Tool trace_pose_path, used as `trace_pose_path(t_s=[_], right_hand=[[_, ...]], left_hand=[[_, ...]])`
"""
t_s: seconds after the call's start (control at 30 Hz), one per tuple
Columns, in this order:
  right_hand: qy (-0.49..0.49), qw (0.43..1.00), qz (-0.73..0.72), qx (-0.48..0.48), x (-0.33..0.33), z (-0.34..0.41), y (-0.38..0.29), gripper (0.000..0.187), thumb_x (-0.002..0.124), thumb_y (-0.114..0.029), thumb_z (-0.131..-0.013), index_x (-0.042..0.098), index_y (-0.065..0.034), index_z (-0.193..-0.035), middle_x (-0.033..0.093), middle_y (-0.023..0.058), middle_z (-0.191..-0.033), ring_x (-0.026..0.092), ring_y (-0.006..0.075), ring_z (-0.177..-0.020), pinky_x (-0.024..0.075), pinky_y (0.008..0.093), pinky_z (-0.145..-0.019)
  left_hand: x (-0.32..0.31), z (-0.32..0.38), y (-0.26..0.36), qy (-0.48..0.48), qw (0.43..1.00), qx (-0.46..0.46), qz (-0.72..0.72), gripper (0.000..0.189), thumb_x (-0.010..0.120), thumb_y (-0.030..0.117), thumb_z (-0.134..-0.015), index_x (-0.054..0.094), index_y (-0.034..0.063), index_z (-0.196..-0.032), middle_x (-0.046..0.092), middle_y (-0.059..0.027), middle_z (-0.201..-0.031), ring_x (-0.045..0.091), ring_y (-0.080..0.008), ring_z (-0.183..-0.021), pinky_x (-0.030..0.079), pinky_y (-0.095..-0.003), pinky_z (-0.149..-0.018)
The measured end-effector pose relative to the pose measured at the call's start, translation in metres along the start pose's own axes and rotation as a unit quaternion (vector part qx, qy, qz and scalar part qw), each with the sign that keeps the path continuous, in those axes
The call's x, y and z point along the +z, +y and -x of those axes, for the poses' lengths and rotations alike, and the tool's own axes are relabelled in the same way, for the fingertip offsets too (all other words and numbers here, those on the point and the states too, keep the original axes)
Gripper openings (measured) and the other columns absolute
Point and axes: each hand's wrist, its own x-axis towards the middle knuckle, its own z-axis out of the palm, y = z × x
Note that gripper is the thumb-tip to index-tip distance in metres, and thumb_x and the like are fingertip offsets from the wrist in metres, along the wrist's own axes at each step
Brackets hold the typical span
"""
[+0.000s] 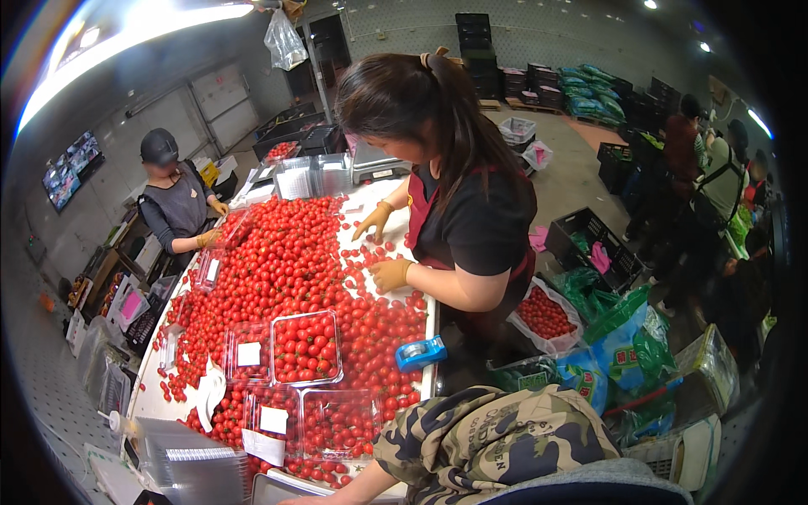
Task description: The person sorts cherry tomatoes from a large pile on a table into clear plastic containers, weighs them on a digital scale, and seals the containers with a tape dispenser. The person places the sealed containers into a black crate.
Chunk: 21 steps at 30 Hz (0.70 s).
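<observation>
A camouflage sleeve and bare forearm, seemingly my right arm, reach in from the lower right. Only a sliver of my right hand (pixel 308 501) shows at the bottom edge, beside a grey tray-like edge (pixel 268 483); its fingers and anything in them are cut off. My left hand is out of view. Before me, small red tomatoes (pixel 284 252) cover much of a white table (pixel 148 385). An open clear plastic box (pixel 307 348) full of tomatoes stands near two clear boxes with white labels (pixel 249 353) (pixel 274 420). A blue tape dispenser (pixel 421 353) lies near the right edge.
A co-worker opposite (pixel 177 208) and one at the table's right side (pixel 461 208) wear yellowish gloves among the tomatoes. Stacked clear containers (pixel 189 461) stand at the near left corner. Right of the table are a tomato-filled bag (pixel 546 315), green-blue bags (pixel 622 347) and a black crate (pixel 587 240).
</observation>
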Motion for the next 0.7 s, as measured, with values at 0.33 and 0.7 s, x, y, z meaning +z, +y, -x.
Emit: trace_pose_path(t_s=[0.33, 0.7], right_hand=[[-0.072, 0.987, -0.002, 0.145, -0.016, 0.003, -0.020, 0.058, 0.063, -0.023, -0.078, 0.050, 0.0062, -0.126, 0.051, 0.0240, -0.130, 0.046, 0.0391, -0.128, 0.0370, 0.0477, -0.106], [-0.185, 0.975, 0.044, 0.116, -0.068, 0.012, -0.042, 0.060, 0.065, -0.031, -0.088, 0.047, -0.0093, -0.141, 0.044, 0.0136, -0.148, 0.038, 0.0298, -0.140, 0.0336, 0.0455, -0.111]], left_hand=[[0.002, -0.004, 0.004, 0.021, 0.999, 0.002, -0.031, 0.053, 0.050, 0.038, -0.095, 0.052, 0.0085, -0.140, 0.049, -0.0225, -0.143, 0.046, -0.0406, -0.131, 0.038, -0.0471, -0.107], [0.009, 0.010, -0.005, 0.020, 0.998, -0.054, -0.022, 0.056, 0.047, 0.033, -0.097, 0.042, 0.0087, -0.147, 0.036, -0.0201, -0.152, 0.033, -0.0367, -0.142, 0.025, -0.0497, -0.111]])
